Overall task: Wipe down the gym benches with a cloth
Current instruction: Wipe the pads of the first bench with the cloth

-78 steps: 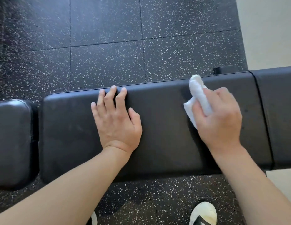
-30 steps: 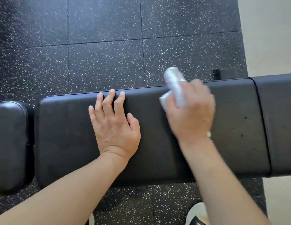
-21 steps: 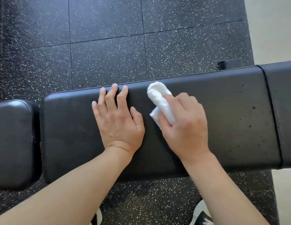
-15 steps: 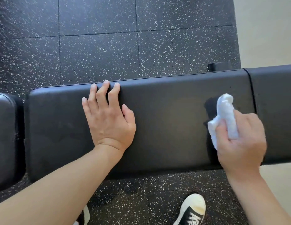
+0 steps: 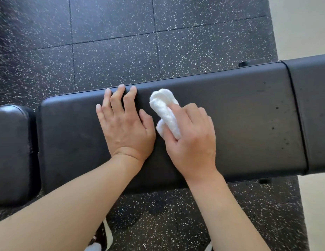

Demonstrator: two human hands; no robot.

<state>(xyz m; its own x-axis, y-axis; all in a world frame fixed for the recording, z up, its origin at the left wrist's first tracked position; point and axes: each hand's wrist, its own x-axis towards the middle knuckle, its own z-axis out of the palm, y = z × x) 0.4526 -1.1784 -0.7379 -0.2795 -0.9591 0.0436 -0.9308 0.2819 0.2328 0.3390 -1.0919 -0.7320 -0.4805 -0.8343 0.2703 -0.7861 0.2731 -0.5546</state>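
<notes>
Two shoes (image 5: 101, 236) below bench (image 5: 239, 124), speckled floor (image 5: 112, 42).

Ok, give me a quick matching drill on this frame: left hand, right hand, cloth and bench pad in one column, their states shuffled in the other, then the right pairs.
Things:
1. left hand
2. right hand
3. cloth
4. bench pad

States:
A. white, bunched, pressed on the pad
B. black, with small dark specks toward its right end
C. flat, fingers straight, reaching the far edge
D. fingers curled round the cloth

Pairs: 1-C, 2-D, 3-A, 4-B
</notes>
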